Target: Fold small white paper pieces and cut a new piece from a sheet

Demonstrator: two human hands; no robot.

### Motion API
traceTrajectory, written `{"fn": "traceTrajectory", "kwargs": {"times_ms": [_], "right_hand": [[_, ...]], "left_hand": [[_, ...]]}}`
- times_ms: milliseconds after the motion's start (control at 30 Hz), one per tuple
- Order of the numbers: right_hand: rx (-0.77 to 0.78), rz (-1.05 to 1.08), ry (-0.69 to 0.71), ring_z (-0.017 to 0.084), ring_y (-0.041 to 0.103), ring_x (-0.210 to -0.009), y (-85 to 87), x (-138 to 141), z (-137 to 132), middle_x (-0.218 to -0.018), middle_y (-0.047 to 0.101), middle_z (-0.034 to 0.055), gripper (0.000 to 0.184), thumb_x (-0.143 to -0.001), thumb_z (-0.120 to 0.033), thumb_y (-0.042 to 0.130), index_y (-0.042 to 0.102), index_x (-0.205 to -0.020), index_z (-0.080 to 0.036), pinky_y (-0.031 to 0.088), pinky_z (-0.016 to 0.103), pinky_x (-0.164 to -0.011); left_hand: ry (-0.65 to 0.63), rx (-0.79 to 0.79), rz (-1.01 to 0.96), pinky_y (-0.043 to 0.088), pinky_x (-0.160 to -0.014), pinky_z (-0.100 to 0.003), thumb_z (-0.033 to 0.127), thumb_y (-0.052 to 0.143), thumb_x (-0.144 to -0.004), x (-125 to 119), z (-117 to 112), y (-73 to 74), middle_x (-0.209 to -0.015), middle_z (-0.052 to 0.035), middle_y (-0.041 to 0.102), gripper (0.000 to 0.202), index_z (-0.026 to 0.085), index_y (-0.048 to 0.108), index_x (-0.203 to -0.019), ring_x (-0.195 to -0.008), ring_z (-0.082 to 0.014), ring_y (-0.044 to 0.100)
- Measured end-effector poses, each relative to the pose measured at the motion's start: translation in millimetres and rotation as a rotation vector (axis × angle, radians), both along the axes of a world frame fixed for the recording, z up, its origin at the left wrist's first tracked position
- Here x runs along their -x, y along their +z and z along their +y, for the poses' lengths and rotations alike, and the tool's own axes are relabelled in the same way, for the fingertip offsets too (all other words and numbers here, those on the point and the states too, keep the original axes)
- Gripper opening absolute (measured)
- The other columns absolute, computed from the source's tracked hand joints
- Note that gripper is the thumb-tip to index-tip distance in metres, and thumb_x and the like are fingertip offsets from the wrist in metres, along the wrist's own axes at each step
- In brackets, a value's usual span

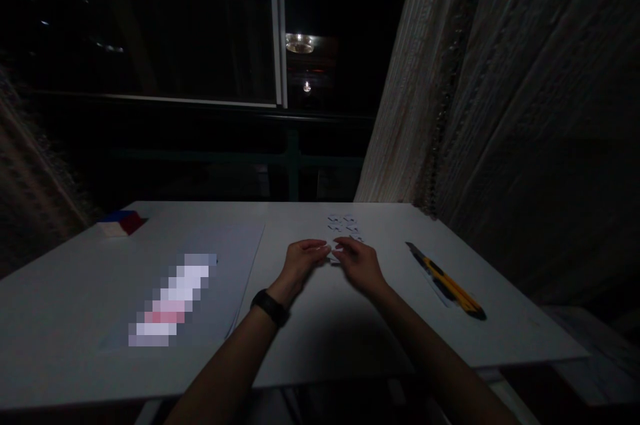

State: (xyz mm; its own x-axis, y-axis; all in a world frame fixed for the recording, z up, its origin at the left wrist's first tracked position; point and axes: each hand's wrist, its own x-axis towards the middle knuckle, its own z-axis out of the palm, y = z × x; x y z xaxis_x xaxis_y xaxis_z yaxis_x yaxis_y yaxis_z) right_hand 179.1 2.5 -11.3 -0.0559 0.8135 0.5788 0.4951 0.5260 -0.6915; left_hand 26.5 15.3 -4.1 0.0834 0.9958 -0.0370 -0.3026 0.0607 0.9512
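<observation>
Over the middle of the white table [310, 318], my left hand [301, 262] and my right hand [361, 264] come together with fingertips pinched. Between them is a small white piece [331, 249] that looks like paper; the fingers partly cover it and the dim light hides its detail. Just beyond my hands lie several small white pieces with dark printed marks [335, 219], laid out in rows. My right hand partly covers the nearest of these. A dark band [271, 307] is around my left wrist.
At the right lies a yellow and black utility knife [447, 284] on a pale strip. White paper sheets [240, 258] lie at the left, with a pixelated long shape [173, 298] on them. A coloured cube [120, 222] sits far left. Curtains and a dark window stand behind.
</observation>
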Motion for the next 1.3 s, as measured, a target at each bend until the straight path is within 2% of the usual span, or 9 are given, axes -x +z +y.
{"fn": "traceTrajectory", "kwargs": {"times_ms": [167,300,433,533,667,933,1067,1200,1300], "right_hand": [[-0.189,-0.407,-0.071,0.02,0.056,-0.09,0.1,2.3,-6.6,-0.096,0.064,0.0096,0.034,-0.08,-0.018,0.049,0.053,-0.113,-0.015,0.044,0.035,-0.083],[-0.194,-0.646,-0.127,0.022,0.053,-0.091,2.9,6.9,-11.3,-0.097,0.062,0.0127,0.034,-0.081,-0.016,0.045,0.051,-0.114,-0.011,0.041,0.036,-0.082],[-0.217,-0.774,-0.161,0.026,0.049,-0.094,7.1,11.7,-14.3,-0.093,0.062,0.0142,0.036,-0.079,-0.014,0.045,0.051,-0.114,-0.01,0.037,0.039,-0.083],[-0.227,-0.779,-0.146,0.026,0.049,-0.094,7.7,13.4,-14.6,-0.093,0.062,0.0145,0.037,-0.078,-0.012,0.044,0.049,-0.114,-0.01,0.036,0.038,-0.083],[-0.205,-0.646,-0.158,0.023,0.05,-0.093,4.2,12.5,-12.1,-0.096,0.061,0.0124,0.036,-0.076,-0.014,0.046,0.048,-0.113,-0.012,0.038,0.035,-0.082],[-0.067,-0.392,-0.139,0.018,0.055,-0.081,2.8,11.0,-11.0,-0.08,0.062,0.0032,0.038,-0.073,-0.016,0.048,0.045,-0.111,-0.016,0.04,0.03,-0.078],[-0.097,-0.518,-0.17,0.02,0.055,-0.082,5.0,12.3,-13.3,-0.083,0.063,0.0059,0.035,-0.074,-0.016,0.048,0.047,-0.109,-0.015,0.038,0.031,-0.078],[-0.152,-0.708,-0.2,0.023,0.054,-0.086,7.0,13.0,-14.8,-0.087,0.063,0.0107,0.032,-0.078,-0.016,0.045,0.05,-0.109,-0.015,0.035,0.034,-0.08],[-0.154,-0.722,-0.218,0.023,0.054,-0.087,6.5,13.9,-14.9,-0.089,0.063,0.012,0.034,-0.077,-0.016,0.044,0.048,-0.111,-0.013,0.035,0.035,-0.08]], "left_hand": [[0.067,-0.063,0.057,0.042,-0.052,-0.022,0.03,0.078,-0.05,-2.6,3.1,-6.0,-0.063,-0.0069,0.065,0.034,0.009,0.069,-0.074,-0.052,-0.01,0.055],[0.13,-0.128,0.204,0.039,-0.049,-0.022,0.033,0.076,-0.052,-4.1,8.1,-14.2,-0.058,-0.0054,0.064,0.03,0.011,0.07,-0.072,-0.05,-0.0111,0.053],[0.159,-0.188,0.306,0.04,-0.051,-0.022,0.032,0.074,-0.053,-4.2,11.4,-20.2,-0.061,-0.0064,0.066,0.026,0.014,0.071,-0.071,-0.055,-0.0142,0.056],[0.176,-0.208,0.356,0.04,-0.052,-0.023,0.031,0.073,-0.055,-3.7,11.7,-20.2,-0.063,-0.0068,0.067,0.024,0.014,0.071,-0.071,-0.057,-0.015,0.057],[0.163,-0.221,0.345,0.041,-0.053,-0.023,0.034,0.071,-0.058,-3.6,10.1,-16.3,-0.063,-0.0068,0.066,0.025,0.014,0.071,-0.072,-0.057,-0.0145,0.056],[0.079,-0.125,0.092,0.037,-0.046,-0.021,0.035,0.075,-0.052,-5.2,6.0,-12.3,-0.054,-0.0029,0.06,0.034,0.01,0.068,-0.074,-0.047,-0.0097,0.05],[0.081,-0.128,0.138,0.037,-0.047,-0.021,0.036,0.074,-0.054,-4.9,4.3,-12.0,-0.055,-0.0037,0.061,0.032,0.011,0.067,-0.073,-0.046,-0.0105,0.051],[0.155,-0.245,0.369,0.041,-0.056,-0.024,0.035,0.071,-0.059,-4.8,1.2,-10.7,-0.064,-0.0066,0.066,0.023,0.016,0.07,-0.07,-0.059,-0.016,0.058],[0.193,-0.295,0.462,0.041,-0.059,-0.026,0.036,0.07,-0.06,-5.9,-3.0,-8.1,-0.066,-0.0069,0.068,0.019,0.018,0.071,-0.069,-0.062,-0.0182,0.06]]}}
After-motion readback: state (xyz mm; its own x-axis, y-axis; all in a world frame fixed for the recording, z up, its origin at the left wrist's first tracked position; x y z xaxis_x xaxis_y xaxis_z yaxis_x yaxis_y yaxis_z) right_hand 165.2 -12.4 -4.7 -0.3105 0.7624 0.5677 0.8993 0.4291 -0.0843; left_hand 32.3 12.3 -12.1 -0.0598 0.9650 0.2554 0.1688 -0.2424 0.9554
